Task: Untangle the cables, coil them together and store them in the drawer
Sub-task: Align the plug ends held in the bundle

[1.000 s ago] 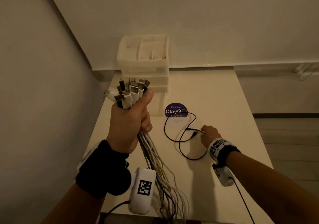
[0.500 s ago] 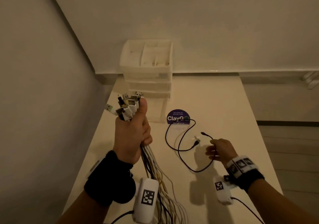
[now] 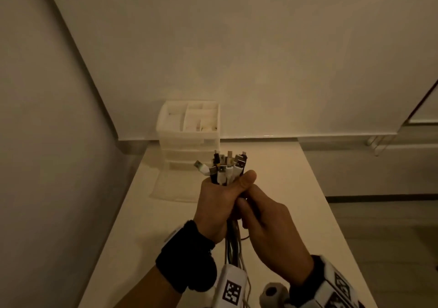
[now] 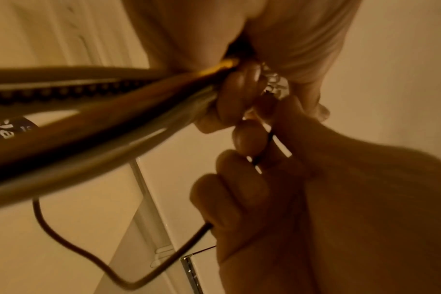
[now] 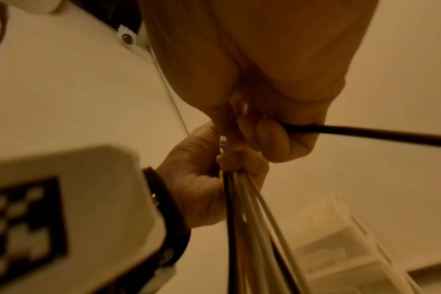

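Gripping the cable bundle (image 3: 226, 172) upright above the counter (image 3: 291, 177), the left hand (image 3: 216, 207) fists round it, plugs fanning above the thumb; the right hand (image 3: 267, 227), pressed against it, curls round a thin black cable (image 5: 365, 132); the drawer unit (image 3: 189, 134) stands at the back wall

Beyond my grip a pale table (image 3: 272, 172), flat translucent sheet (image 3: 170, 189) to its left, cream wall (image 3: 237, 47) behind.
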The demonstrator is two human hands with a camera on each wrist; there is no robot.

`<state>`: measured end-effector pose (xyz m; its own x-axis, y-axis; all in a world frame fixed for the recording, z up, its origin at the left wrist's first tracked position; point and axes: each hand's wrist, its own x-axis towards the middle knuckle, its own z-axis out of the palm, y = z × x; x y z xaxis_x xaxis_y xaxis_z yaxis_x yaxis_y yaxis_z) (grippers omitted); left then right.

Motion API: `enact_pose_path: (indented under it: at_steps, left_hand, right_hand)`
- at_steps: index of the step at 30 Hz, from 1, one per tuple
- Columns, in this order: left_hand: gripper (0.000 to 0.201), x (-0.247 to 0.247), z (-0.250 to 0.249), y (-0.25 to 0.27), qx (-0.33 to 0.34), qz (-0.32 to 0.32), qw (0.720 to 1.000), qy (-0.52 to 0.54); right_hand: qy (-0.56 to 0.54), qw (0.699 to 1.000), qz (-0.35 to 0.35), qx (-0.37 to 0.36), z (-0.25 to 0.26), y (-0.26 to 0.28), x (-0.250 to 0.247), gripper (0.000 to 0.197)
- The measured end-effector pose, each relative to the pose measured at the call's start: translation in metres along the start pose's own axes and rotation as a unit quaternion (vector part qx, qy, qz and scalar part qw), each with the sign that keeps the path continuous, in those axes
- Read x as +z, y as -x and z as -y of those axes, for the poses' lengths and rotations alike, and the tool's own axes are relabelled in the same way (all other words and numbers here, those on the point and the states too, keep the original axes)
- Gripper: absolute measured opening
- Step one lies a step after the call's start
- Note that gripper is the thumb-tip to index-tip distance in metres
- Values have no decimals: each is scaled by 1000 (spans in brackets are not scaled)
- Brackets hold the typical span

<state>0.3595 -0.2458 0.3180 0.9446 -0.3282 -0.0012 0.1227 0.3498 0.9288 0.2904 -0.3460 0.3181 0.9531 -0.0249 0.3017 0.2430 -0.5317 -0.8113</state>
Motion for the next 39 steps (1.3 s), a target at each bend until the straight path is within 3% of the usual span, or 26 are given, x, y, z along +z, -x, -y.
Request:
enact_pose_path:
  at_steps: [5, 8, 11, 16, 23, 28, 32, 35, 37, 39]
  left_hand:
    - [15, 2, 0, 8, 22, -34, 997, -70]
    - [30, -2, 0, 13, 24, -36, 996, -77]
    - [37, -12, -11, 10, 4, -67, 998, -17]
    - [42, -49, -42, 2, 36, -55, 995, 77]
    - [45, -73, -62, 9, 127, -77, 988, -38]
    - [27, -67, -73, 22, 165, -54, 965, -197]
    - [21, -22, -40, 38, 113, 87, 952, -271]
    - [20, -1, -11, 37, 75, 70, 955, -280]
    - [18, 4, -1, 34, 55, 44, 960, -270]
    - [13, 3, 1, 34, 55, 50, 945, -320]
  right_hand:
    - [59, 998, -6, -24, 5, 9, 2, 13]
    - [79, 997, -12, -22, 1, 20, 3, 12]
    - [86, 996, 10, 10, -11, 34, 3, 44]
    - [26, 996, 71, 56, -65, 60, -10, 43]
    - [14, 993, 31, 112, -97, 53, -34, 46]
    - [5, 991, -22, 131, -81, 42, -40, 55]
    - [-74, 989, -34, 123, -41, 20, -37, 45]
    - [-216, 965, -11, 145, -21, 7, -35, 45]
    - [-232, 959, -10, 164, -21, 5, -32, 37]
    - [-238, 955, -8, 176, -26, 9, -32, 38]
